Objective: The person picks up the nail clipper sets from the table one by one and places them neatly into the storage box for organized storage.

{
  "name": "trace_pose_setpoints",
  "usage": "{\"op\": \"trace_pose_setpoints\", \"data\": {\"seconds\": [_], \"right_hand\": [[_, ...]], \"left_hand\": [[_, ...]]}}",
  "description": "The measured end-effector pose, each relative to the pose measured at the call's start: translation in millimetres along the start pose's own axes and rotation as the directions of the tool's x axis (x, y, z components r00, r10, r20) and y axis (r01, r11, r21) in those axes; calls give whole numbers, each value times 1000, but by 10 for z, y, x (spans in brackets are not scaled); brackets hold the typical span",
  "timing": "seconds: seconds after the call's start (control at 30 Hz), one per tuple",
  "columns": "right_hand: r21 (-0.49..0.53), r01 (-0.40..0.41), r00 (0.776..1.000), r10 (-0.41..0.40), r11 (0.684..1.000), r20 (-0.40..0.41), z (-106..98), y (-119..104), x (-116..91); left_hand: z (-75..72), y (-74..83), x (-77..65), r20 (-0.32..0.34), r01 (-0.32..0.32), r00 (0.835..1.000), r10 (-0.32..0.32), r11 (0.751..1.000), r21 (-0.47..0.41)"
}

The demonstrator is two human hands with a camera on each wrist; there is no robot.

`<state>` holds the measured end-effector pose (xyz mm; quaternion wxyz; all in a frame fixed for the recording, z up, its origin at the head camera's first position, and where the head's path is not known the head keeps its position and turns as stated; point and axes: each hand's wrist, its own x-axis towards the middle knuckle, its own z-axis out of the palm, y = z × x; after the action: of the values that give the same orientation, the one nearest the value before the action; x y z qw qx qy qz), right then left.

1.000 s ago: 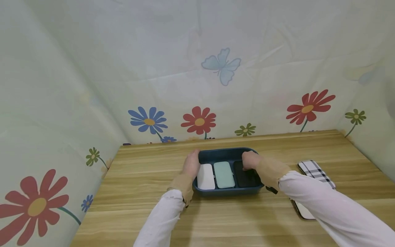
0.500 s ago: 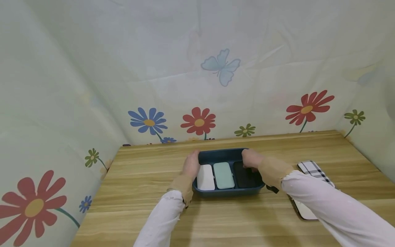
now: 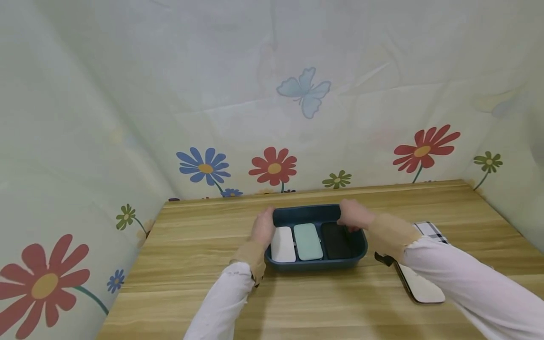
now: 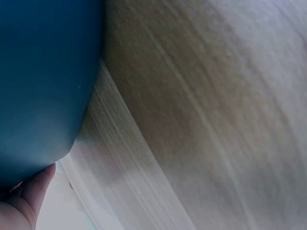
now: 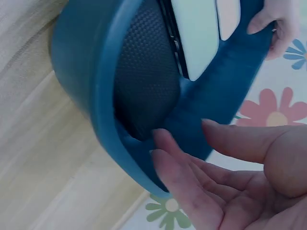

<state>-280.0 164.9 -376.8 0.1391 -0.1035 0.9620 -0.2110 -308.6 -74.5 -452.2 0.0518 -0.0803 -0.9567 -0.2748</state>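
Observation:
A dark blue bin (image 3: 314, 266) stands on the wooden table. Side by side inside it lie flat rounded cases: white (image 3: 283, 244), mint green (image 3: 308, 242) and black (image 3: 335, 241). The black one has a woven texture in the right wrist view. My left hand (image 3: 263, 226) grips the bin's left end at the back corner, thumb and fingers on either side of the rim. My right hand (image 5: 225, 182) is at the back right corner, thumb and fingers spread apart, with fingertips reaching over the rim near the black case. It holds nothing.
To the right on the table (image 3: 178, 283) lie a plaid case (image 3: 431, 230) and a white case with a dark edge (image 3: 420, 285), partly behind the right sleeve. A black strap end (image 3: 384, 259) hangs from the right wrist. A flowered curtain (image 3: 238, 118) closes the back.
My right hand has drawn back from over the black case toward the right rim, uncovering more of the case. The left hand keeps its place on the bin.

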Motion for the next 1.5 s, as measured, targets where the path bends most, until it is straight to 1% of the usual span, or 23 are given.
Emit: {"op": "trace_pose_setpoints", "data": {"seconds": [0.13,0.2,0.37,0.57,0.8,1.03,1.27,1.5], "right_hand": [[11,38,999,-38,999,-26,-63,12,-18],[11,46,999,-46,999,-18,-98,27,-22],[7,46,999,-46,999,4,-179,69,-58],[-4,54,999,-54,999,5,-276,121,-146],[-2,47,998,-47,999,35,-343,220,-200],[-9,-8,997,9,1000,82,-423,336,-237],[-9,-24,993,25,1000,114,-463,430,-273],[18,-68,970,62,998,234,-444,565,-306]], "left_hand": [[4,-4,8,-2,-2,1000,2,1000,4],[6,-8,10,-6,-6,1000,6,1000,9],[9,-14,5,-8,-12,1000,12,1000,17],[3,-10,-3,-11,-17,1000,17,1000,16],[0,-2,-4,-7,-13,1000,13,1000,15],[1,5,0,-1,-10,1000,10,1000,10],[-11,11,-3,4,1,1000,-1,1000,-4],[-18,25,-17,-2,-9,1000,9,1000,7]]}}
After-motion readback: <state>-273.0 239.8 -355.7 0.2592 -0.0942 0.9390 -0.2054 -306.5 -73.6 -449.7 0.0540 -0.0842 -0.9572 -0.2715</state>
